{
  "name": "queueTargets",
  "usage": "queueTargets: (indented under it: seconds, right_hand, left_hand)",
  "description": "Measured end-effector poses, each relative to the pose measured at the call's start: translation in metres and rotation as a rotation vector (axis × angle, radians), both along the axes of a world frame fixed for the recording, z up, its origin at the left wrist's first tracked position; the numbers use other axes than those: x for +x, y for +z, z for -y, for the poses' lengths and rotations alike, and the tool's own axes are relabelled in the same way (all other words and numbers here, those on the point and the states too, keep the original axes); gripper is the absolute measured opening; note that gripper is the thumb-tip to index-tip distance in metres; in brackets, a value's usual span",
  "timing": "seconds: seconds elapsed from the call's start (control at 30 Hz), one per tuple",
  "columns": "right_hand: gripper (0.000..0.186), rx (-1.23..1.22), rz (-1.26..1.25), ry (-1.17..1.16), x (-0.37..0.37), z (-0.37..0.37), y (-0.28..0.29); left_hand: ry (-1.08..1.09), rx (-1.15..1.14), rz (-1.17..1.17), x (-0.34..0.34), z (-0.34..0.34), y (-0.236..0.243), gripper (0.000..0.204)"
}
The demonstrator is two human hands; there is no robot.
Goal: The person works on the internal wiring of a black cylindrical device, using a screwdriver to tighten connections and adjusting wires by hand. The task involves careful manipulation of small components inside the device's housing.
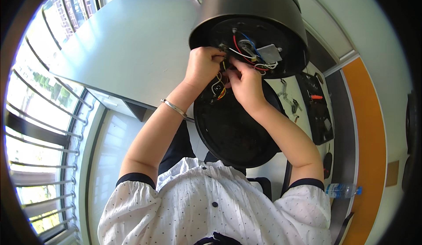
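Note:
A dark round appliance (259,7) lies tipped on the white table (132,43), its open underside facing me with red, blue, white and yellow wires (246,51) and a small grey block (269,53) inside. Its black round base cover (233,135) hangs below, near my lap. My left hand (202,67) pinches wires at the underside's left rim. My right hand (246,84) holds the wire bundle just beside it. A thin metal bangle (173,108) circles my left wrist.
A black tool tray (318,108) with an orange-handled tool (316,97) lies on the table to the right, with small metal parts (290,100) beside it. A plastic water bottle (343,190) sits at lower right. Window bars (39,113) run along the left.

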State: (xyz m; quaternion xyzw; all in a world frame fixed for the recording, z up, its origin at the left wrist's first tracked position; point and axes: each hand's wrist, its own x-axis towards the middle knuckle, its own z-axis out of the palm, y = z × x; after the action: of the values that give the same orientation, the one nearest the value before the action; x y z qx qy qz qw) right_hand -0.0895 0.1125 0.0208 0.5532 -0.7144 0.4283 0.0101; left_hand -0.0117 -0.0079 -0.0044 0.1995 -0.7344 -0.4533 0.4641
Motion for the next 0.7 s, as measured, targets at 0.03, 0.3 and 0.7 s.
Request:
queueTargets:
  seconds: [0.03, 0.3, 0.7]
  right_hand:
    - [0.024, 0.016, -0.047, 0.038, 0.003, -0.009, 0.007]
    - [0.015, -0.007, -0.292, -0.379, -0.044, -0.125, 0.057]
    - [0.018, 0.660, -0.076, -0.868, -0.110, -0.228, 0.017]
  left_hand:
    - [-0.006, -0.011, -0.012, -0.002, 0.001, -0.003, 0.014]
    - [-0.068, 0.109, 0.045, 0.003, 0.005, 0.004, 0.014]
    - [-0.053, 0.040, 0.124, 0.003, 0.004, 0.008, 0.014]
